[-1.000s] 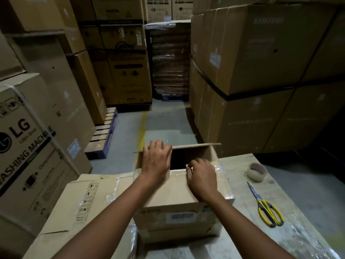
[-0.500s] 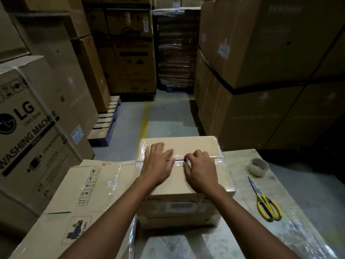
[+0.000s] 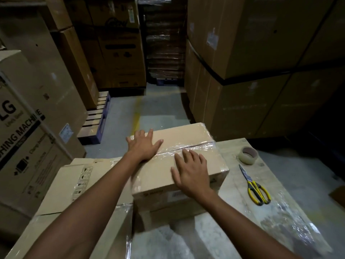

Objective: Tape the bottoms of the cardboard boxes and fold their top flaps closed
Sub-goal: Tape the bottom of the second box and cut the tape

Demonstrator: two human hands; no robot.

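Both hands are now lying flat and apart on the cardboard box point(image 3: 186, 135), no longer bunched together with curled fingers at its seam as half a second ago, and the box is sitting slightly turned. It is resting on the table point(image 3: 233, 221) along the left edge, its top flaps closed, with glossy clear film point(image 3: 197, 146) running along the seam. Nearest, the right hand point(image 3: 192, 172) is pressing the near flap, fingers straight and spread wide, gripping nothing. Farther on, the left hand point(image 3: 144, 145) is pressing the far left corner of the top, fingers likewise splayed. Yellow-handled scissors point(image 3: 256, 189) are lying near the table's right edge, and a tape roll point(image 3: 248, 155) is sitting beyond them toward the far right corner. A flattened carton point(image 3: 74, 184) is lying just beside the table's left edge, and large stacked cartons point(image 3: 261, 53) are standing behind.
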